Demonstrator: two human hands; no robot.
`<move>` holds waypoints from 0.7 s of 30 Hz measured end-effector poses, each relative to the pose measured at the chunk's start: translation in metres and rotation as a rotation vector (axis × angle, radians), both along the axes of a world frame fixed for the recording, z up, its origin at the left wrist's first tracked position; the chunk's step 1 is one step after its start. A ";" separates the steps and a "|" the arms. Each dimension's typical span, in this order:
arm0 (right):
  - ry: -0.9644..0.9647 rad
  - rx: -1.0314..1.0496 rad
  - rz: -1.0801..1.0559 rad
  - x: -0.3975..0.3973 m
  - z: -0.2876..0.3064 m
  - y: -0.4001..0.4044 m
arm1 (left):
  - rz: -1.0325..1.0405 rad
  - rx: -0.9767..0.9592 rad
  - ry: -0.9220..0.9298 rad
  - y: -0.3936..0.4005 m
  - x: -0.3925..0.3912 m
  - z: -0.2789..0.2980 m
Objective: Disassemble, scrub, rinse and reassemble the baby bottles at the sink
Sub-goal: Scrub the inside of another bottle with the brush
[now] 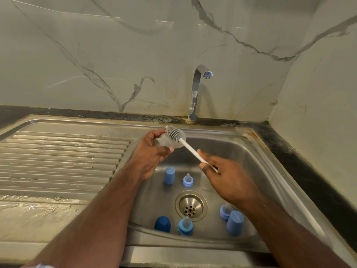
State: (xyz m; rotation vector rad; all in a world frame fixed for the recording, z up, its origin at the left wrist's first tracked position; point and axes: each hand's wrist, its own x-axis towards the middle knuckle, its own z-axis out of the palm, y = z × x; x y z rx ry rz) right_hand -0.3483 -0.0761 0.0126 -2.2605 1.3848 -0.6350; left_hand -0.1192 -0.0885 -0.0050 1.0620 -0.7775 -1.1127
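Scrubbing stage, seen from the head camera. The left hand (152, 151) curls round a clear bottle (170, 141) and holds it on its side above the far left corner of the sink (257, 151), mouth turned toward the right so the brush can enter in a straight line. The right hand (226, 176) pinches the white handle of the bottle brush (188, 147) between thumb and fingers; the grey ribbed head lies at or inside the bottle, though the clear wall makes the depth hard to judge. Holding both over the basin presumably lets drips fall into it rather than onto the worktop.

On the basin floor the loose parts ring the drain (190, 206), which keeps it uncovered: a light blue cap (169, 175) and a teat with its blue collar (188, 180) toward the far edge; a dark blue cap (162, 223) and a second teat (185, 226) along the near edge; a third teat (225, 210) touching another light blue cap (234, 222) near the right wall. A further clear piece beneath the right hand is too faint to identify.

The tap (199, 89) stands at the far rim and is not running. Open room lies on the wet ribbed draining board (61, 157) to the left, and in the space under the spout, a likely spot for rinsing.
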 end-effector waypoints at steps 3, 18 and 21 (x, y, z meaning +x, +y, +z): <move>-0.002 0.007 0.006 0.000 0.000 -0.002 | -0.002 -0.023 0.090 0.000 0.002 0.002; -0.083 0.012 -0.031 -0.005 -0.002 -0.007 | 0.008 -0.039 0.269 0.002 0.004 0.007; -0.069 0.013 -0.025 -0.006 -0.002 -0.007 | 0.004 -0.051 0.304 0.002 0.006 0.008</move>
